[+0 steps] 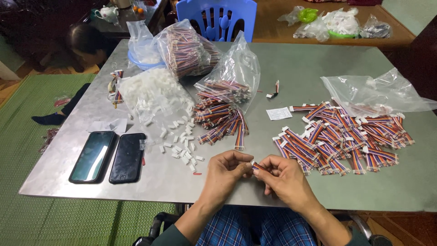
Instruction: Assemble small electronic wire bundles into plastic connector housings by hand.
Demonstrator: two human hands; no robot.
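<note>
Clear plastic bags (pixel 230 75) of striped wire bundles (pixel 218 114) — both hands' fingers (pixel 246 160) pinching one wire piece (pixel 258 166).

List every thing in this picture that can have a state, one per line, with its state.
Left hand: pinching a small white plastic connector.
Right hand: gripping a short multicoloured ribbon cable.
Two black smartphones: lying flat, screens dark.
Clear plastic bag of ribbon cables: open, cables spilling out.
Clear plastic bag on the right: lying flat, nearly emptied.
Pile of cables with white connectors: loose on the grey metal table.
</note>
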